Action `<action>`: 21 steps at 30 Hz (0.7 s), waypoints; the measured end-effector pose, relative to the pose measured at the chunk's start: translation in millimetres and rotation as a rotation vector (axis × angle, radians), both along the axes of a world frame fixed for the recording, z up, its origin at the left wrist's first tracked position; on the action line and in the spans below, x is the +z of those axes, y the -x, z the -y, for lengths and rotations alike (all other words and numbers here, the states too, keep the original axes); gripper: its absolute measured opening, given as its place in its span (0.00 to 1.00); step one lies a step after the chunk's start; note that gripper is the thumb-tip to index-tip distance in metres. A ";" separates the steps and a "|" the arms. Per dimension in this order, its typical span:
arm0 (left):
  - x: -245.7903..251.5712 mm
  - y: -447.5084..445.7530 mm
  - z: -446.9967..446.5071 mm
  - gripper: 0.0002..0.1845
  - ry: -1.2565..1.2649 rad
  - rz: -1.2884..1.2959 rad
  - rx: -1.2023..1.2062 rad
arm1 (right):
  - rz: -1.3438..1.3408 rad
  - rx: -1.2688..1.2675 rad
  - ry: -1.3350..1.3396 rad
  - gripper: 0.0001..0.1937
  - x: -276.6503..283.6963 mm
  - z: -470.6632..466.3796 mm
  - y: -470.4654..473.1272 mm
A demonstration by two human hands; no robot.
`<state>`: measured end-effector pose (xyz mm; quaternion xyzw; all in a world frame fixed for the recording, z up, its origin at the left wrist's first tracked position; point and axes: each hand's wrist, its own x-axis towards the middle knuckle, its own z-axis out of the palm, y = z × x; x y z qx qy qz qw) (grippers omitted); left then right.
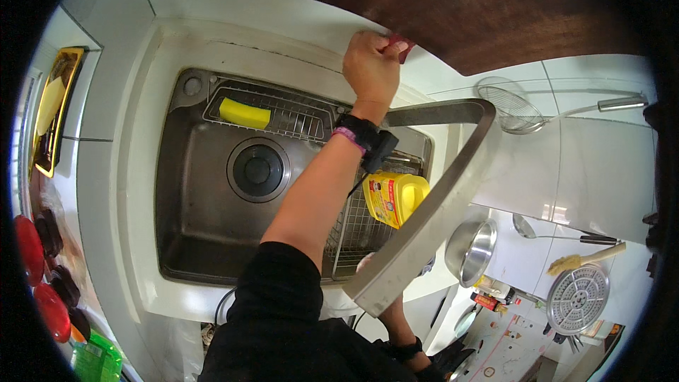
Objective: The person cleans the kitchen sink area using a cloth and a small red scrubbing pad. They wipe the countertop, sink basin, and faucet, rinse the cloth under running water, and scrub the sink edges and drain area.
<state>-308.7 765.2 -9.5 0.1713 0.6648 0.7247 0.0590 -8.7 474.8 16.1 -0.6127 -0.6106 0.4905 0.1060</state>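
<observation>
My left hand (374,61) reaches across the sink (199,212) to the wall behind it. Its fingers pinch a small dark red item (401,48) at the lower edge of a dark brown wooden panel (477,10); what the item is, I cannot tell. My right hand (393,310) is low, mostly hidden behind the square metal faucet spout (424,228); its fingers and anything in them do not show. A yellow sponge (245,113) lies in the wire rack (297,130) at the sink's back. A yellow plastic container (384,199) lies on the wire drainer (353,239).
On the right wall hang a wire strainer (512,109), a ladle (525,226), a brush (567,263) and a perforated metal disc (578,300). A steel bowl (472,254) stands right of the sink. At the left are a gold-rimmed tray (49,162) and red objects (29,249).
</observation>
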 end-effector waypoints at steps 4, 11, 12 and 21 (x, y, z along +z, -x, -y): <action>-17.8 60.0 29.9 0.13 -0.085 0.102 0.058 | 0.203 0.080 -0.082 0.11 11.4 1.8 -5.9; -3.3 27.5 16.2 0.13 0.120 -0.070 -0.038 | 0.141 0.040 -0.045 0.10 8.0 2.0 -8.0; 2.5 6.6 5.2 0.14 0.229 -0.112 -0.103 | 0.155 0.049 -0.018 0.10 8.2 2.8 -8.2; -78.2 150.6 76.5 0.15 0.157 0.111 0.338 | 0.140 -0.046 -0.002 0.10 3.1 6.8 -31.7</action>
